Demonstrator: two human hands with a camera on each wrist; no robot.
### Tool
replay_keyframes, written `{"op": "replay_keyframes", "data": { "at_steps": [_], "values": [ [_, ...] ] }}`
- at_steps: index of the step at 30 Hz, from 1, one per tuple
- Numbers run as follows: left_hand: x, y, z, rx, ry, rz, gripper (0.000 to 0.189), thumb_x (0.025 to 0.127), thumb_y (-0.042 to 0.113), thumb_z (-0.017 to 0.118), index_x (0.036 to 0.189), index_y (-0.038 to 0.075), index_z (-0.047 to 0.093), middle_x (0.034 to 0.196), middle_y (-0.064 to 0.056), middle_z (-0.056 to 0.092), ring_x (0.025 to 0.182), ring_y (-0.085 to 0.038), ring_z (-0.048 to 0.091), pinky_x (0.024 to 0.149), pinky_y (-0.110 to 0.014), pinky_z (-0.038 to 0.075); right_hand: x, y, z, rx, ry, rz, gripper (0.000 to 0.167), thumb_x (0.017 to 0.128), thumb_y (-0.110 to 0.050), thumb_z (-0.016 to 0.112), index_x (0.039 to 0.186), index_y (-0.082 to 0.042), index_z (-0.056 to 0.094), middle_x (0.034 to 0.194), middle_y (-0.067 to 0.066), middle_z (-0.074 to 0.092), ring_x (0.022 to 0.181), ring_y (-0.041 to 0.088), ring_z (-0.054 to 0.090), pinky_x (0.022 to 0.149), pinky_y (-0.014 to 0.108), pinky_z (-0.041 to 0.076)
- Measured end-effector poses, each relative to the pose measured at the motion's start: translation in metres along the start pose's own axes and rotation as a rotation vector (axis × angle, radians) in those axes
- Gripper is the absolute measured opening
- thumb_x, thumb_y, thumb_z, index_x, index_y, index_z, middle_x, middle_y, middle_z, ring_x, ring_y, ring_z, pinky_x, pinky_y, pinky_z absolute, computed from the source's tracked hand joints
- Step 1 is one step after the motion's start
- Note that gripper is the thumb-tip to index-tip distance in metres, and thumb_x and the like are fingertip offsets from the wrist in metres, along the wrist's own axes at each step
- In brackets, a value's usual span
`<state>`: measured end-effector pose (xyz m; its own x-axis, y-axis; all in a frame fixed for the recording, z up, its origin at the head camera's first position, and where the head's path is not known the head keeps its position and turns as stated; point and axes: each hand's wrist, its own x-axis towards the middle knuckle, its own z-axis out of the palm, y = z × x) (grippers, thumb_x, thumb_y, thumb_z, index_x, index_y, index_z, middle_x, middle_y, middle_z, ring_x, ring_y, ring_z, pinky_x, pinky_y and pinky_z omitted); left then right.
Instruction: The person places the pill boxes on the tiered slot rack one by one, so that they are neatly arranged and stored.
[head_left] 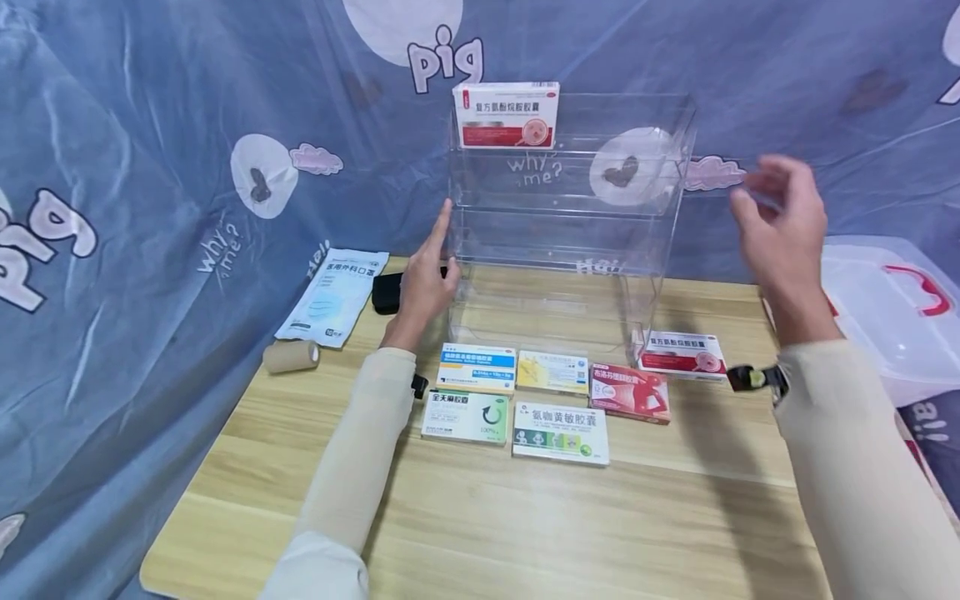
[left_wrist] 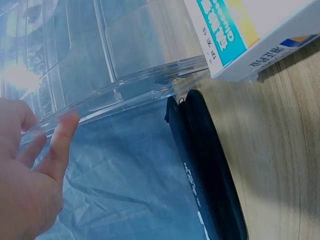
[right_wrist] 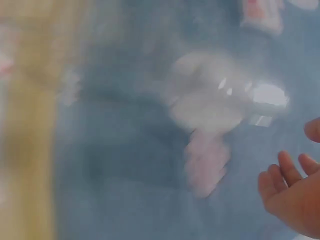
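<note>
A clear plastic tiered rack [head_left: 562, 221] stands at the back of the table, one red-and-white medicine box [head_left: 507, 115] upright at the left of its top tier. My left hand [head_left: 429, 287] touches the rack's left side with its fingers extended; the left wrist view shows those fingers [left_wrist: 62, 135] along the clear edge. In the air to the right of the rack is my right hand [head_left: 783, 217], its fingers loosely bent around nothing. Before the rack lie a blue-and-white box [head_left: 477, 368], a yellow box [head_left: 553, 372], a red box [head_left: 628, 392] and a second red-and-white box [head_left: 682, 354].
Nearer lie a green-and-white box [head_left: 465, 417] and a white box with a green band [head_left: 561, 433]. At left are a mask packet [head_left: 332, 296], a cardboard tube [head_left: 291, 357] and a black zipped case [left_wrist: 205, 160]. A white lidded bin [head_left: 892, 308] stands right; patterned cloth [head_left: 150, 125] hangs behind.
</note>
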<state>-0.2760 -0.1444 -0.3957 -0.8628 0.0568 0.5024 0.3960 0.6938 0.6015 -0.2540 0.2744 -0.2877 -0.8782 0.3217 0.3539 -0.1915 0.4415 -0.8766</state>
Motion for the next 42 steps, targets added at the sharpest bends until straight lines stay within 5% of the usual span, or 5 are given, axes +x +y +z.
{"op": "replay_keyframes", "data": {
  "at_steps": [7,10,14,30,42],
  "values": [
    [0.002,0.0,-0.003,0.007,-0.003,-0.012,0.093,0.101,-0.002,0.056,0.174,0.04,0.015,0.176,0.0,0.036,0.074,-0.03,0.061,0.059,-0.038,0.047,-0.04,0.099,-0.043,-0.254,-0.265,0.138,0.043,0.11,-0.029,0.055,0.149,-0.009,0.057,0.115,-0.018,0.061,0.097,-0.012,0.045,0.082,0.005,0.039],
    [0.003,-0.001,-0.001,0.006,-0.002,-0.001,0.093,0.101,-0.002,0.057,0.174,0.039,0.015,0.176,0.0,0.034,0.06,-0.026,0.047,0.057,-0.036,0.046,-0.054,0.132,-0.054,-0.291,-0.491,0.223,0.072,0.112,-0.034,0.051,0.164,0.011,0.028,0.145,0.026,0.058,0.123,0.019,0.06,0.1,0.022,0.048],
    [0.002,-0.001,0.0,0.002,-0.003,-0.003,0.094,0.101,-0.002,0.057,0.174,0.04,0.014,0.177,0.001,0.033,0.054,-0.024,0.04,0.054,-0.035,0.043,-0.069,0.16,-0.061,-0.337,-0.724,0.352,0.091,0.112,-0.044,0.05,0.166,0.013,0.004,0.162,0.052,0.019,0.148,0.069,0.023,0.117,0.074,0.034],
    [0.001,0.001,0.002,0.007,-0.001,-0.012,0.092,0.1,-0.001,0.057,0.174,0.037,0.017,0.176,-0.001,0.035,0.053,-0.022,0.038,0.054,-0.034,0.043,-0.078,0.172,-0.057,-0.44,-0.831,0.291,0.076,0.113,-0.035,0.051,0.165,0.011,0.019,0.148,0.049,0.038,0.125,0.059,0.047,0.101,0.067,0.043],
    [0.0,0.001,0.003,0.011,0.008,-0.023,0.091,0.102,0.001,0.057,0.173,0.039,0.017,0.176,0.0,0.036,0.056,-0.024,0.042,0.055,-0.035,0.044,-0.09,0.171,-0.064,-0.359,-0.703,0.307,0.075,0.11,-0.032,0.059,0.162,0.006,0.021,0.147,0.045,0.044,0.122,0.05,0.052,0.08,0.022,0.046]
  ]
}}
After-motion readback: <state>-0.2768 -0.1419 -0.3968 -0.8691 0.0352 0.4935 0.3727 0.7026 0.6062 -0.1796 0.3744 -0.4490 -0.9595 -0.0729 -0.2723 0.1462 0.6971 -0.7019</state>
